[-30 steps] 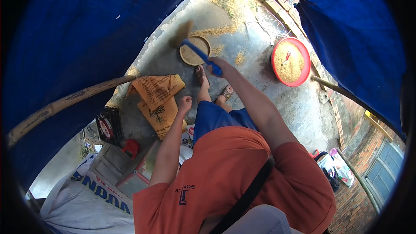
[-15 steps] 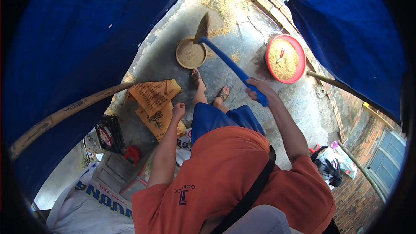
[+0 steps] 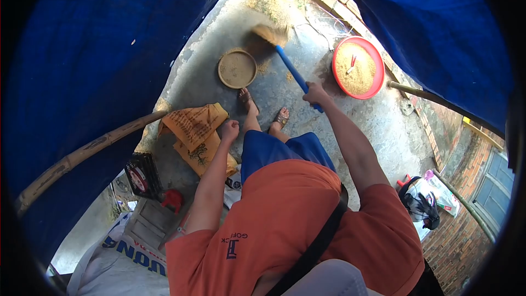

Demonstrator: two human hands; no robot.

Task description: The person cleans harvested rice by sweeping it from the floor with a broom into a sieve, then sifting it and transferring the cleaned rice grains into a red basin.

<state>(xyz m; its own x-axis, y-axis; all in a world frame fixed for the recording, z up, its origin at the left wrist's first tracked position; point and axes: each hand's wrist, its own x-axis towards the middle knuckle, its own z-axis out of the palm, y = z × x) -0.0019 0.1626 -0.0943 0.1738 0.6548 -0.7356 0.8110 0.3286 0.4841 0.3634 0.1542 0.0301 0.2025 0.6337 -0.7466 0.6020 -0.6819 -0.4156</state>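
My right hand (image 3: 315, 94) is wrapped round the blue handle of a broom (image 3: 293, 68). The broom's straw head is blurred by motion and is over the concrete floor, just beyond a round shallow basket (image 3: 237, 85) with grain spread in it. Loose grain (image 3: 263, 67) lies on the floor beside that basket. My left hand (image 3: 230, 130) is closed in a loose fist near the orange printed sacks (image 3: 192, 126), with nothing seen in it.
At the right stands a red basin (image 3: 379, 85) full of grain, with a small red-handled tool (image 3: 352, 64) on top. Blue tarps (image 3: 109, 38) hang on both sides, with a bamboo pole (image 3: 82, 153) at left. A red stool (image 3: 172, 200) and white sack (image 3: 115, 263) are at lower left.
The broom head has swung from above the round basket to the floor beyond it on the right. My right hand has moved forward and left. My left fist has risen slightly.
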